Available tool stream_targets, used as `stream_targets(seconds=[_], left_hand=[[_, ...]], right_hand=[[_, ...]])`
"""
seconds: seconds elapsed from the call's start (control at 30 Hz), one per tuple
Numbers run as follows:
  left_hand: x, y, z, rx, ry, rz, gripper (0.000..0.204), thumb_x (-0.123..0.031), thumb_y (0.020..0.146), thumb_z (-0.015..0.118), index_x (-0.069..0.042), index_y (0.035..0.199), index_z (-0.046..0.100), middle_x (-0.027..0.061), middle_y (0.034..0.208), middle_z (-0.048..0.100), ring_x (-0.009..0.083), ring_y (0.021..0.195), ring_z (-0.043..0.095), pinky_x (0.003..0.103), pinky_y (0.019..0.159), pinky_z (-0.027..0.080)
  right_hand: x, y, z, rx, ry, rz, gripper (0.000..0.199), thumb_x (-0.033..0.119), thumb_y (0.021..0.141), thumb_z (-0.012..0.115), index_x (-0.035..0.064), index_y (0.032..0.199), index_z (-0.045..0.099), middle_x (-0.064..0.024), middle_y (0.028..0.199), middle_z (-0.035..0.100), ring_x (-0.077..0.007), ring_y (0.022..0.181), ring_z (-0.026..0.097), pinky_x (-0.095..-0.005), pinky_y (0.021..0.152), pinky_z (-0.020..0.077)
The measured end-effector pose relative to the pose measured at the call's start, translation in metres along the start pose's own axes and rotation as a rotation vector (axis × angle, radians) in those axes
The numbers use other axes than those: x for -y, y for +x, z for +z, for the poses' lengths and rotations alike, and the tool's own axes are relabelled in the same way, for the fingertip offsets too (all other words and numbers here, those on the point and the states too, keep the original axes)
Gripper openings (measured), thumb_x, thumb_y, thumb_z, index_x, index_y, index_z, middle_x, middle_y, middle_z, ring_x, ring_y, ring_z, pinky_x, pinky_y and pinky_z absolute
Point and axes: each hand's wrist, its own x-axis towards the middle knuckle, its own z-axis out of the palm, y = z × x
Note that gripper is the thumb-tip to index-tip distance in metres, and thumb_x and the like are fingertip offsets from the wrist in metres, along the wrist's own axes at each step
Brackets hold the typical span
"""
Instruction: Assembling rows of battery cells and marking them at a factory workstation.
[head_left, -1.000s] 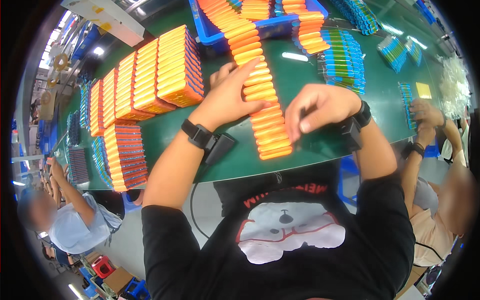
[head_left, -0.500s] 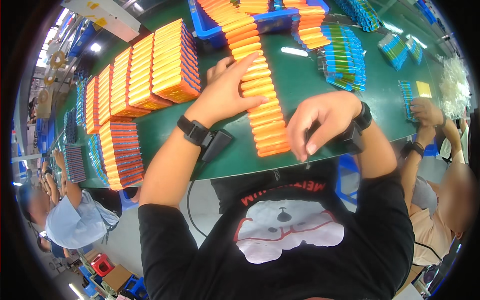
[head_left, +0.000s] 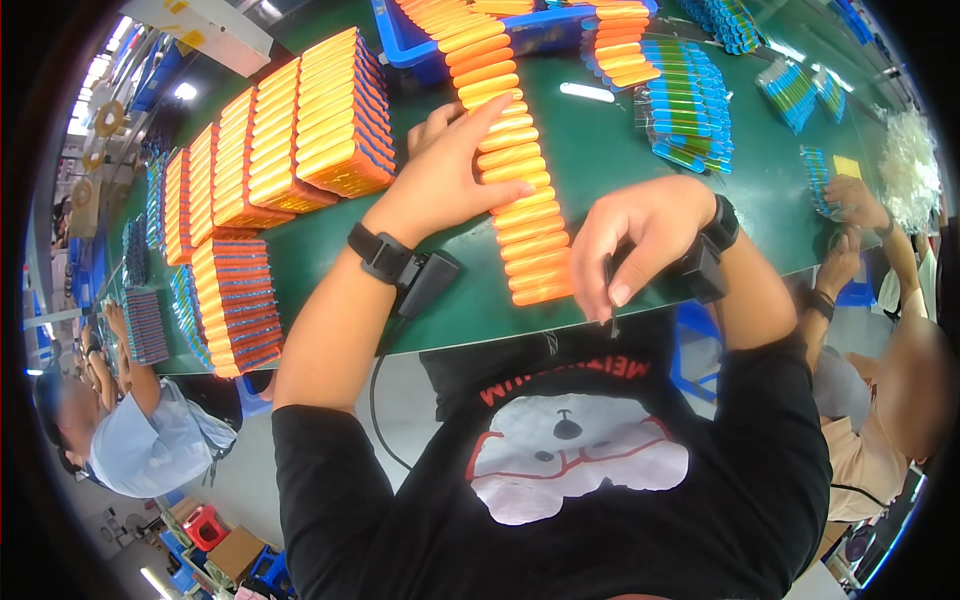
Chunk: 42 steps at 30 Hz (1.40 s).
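Observation:
A long row of glossy orange sticks point(head_left: 522, 200), laid side by side, runs from the blue bin to the table's near edge. My left hand point(head_left: 447, 165) rests against its left side, thumb and forefinger spread apart over the sticks. Beside the row's near end, my right hand point(head_left: 645, 235) is closed in a pinch on a small thin dark tool point(head_left: 612, 295). Most of that tool is hidden by the fingers, so its kind cannot be made out.
Stacked orange-and-blue bundles point(head_left: 335, 115) stand at left on the green table point(head_left: 440, 300). A blue bin point(head_left: 410, 45) of orange sticks sits at the far side. Blue-green packs point(head_left: 690, 105) lie at right, near a co-worker's hands point(head_left: 850, 205). Another person sits at left.
The view has shifted slightly. My left hand stays on the orange row, and my right hand keeps its pinch on the dark tool, now showing a little more below the fingers.

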Motion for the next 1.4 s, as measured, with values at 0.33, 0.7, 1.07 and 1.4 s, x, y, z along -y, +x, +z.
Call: stream_targets(seconds=[0.33, 0.7, 1.07, 1.4], left_hand=[[-0.006, -0.001, -0.004, 0.028, -0.024, -0.011, 0.094, -0.042, 0.069, 0.088, -0.019, 0.151, 0.046, 0.025, 0.136, 0.053, 0.0436, 0.133, 0.04, 0.05, 0.113, 0.032], [-0.004, 0.0, -0.005, 0.032, -0.034, 0.031, 0.095, -0.042, 0.069, 0.088, -0.018, 0.151, 0.045, 0.0232, 0.132, 0.057, 0.0422, 0.134, 0.039, 0.05, 0.111, 0.032], [-0.01, 0.0, -0.01, 0.041, 0.003, -0.006, 0.098, -0.041, 0.071, 0.088, -0.015, 0.153, 0.041, 0.0238, 0.14, 0.052, 0.0401, 0.134, 0.041, 0.048, 0.114, 0.032], [-0.035, -0.026, -0.006, 0.108, -0.219, 0.393, 0.099, -0.037, 0.081, 0.078, -0.006, 0.159, 0.026, 0.0175, 0.151, 0.047, 0.036, 0.141, 0.033, 0.048, 0.121, 0.019]], right_hand=[[-0.008, 0.018, -0.01, -1.151, -0.694, -0.294, 0.016, 0.006, 0.097, 0.063, -0.0013, 0.108, 0.071, -0.0087, 0.098, 0.071, -0.0153, 0.093, 0.068, -0.0286, 0.083, 0.0538], [-0.028, 0.039, -0.032, -1.053, -0.898, -0.343, 0.02, 0.012, 0.091, 0.07, 0.0118, 0.11, 0.075, -0.0066, 0.097, 0.072, -0.0259, 0.09, 0.063, -0.0376, 0.082, 0.0505], [-0.015, 0.015, -0.03, -1.163, -1.052, -0.254, 0.011, 0.01, 0.093, 0.066, 0.0045, 0.102, 0.071, -0.0099, 0.092, 0.067, -0.0285, 0.091, 0.063, -0.0372, 0.08, 0.0506], [0.0, 0.009, -0.001, -0.876, -0.153, -0.316, 0.019, 0.015, 0.102, 0.061, -0.0011, 0.111, 0.068, -0.0052, 0.102, 0.072, -0.0099, 0.094, 0.066, -0.0281, 0.083, 0.0526]])
